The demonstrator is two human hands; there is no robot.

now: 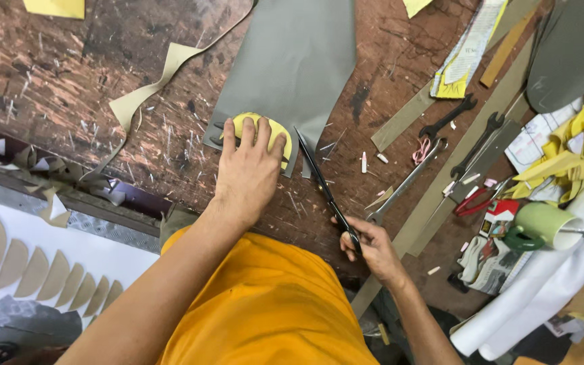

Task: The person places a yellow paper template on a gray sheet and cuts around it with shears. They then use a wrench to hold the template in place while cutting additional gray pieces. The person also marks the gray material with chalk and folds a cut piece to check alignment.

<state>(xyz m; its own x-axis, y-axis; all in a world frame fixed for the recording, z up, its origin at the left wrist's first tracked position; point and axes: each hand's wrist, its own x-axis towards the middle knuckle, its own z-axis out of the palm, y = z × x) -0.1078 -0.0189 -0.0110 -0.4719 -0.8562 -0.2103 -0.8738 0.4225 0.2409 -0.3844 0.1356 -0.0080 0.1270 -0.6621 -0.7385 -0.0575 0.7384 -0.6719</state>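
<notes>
Head view, looking straight down at a scarred brown workbench (69, 74). Left hand (248, 169) lies flat, fingers spread a little, pressing a yellow curved pattern piece (265, 125) onto the lower edge of a grey sheet (292, 61) — it grips nothing, just pins the piece down. The yellow piece sits at the near end of the sheet, mostly under the fingers. Right hand (370, 247) is curled shut around the handles of black scissors (322, 182); the blades point away from the person, tips at the sheet's near edge just right of the yellow piece. Whether the blades are parted, can't tell.

Around them: a tan strip offcut (147, 84) curls across the bench left of the sheet. A silver wrench (407, 181) lies just right of the scissors, two dark wrenches (449, 116) beyond it, red-handled pliers (474, 201) further right. A green mug (542, 224) stands on papers at the right edge, near a pile of yellow scraps (582, 145) — white rolls (542, 290) lie below it. Long olive strips (441, 182) run diagonally under the tools. Bottom left, a row of tan crescent cutouts (35, 270) sits on a white board, well apart from both hands. Orange shirt (265, 304) fills the bottom middle.
</notes>
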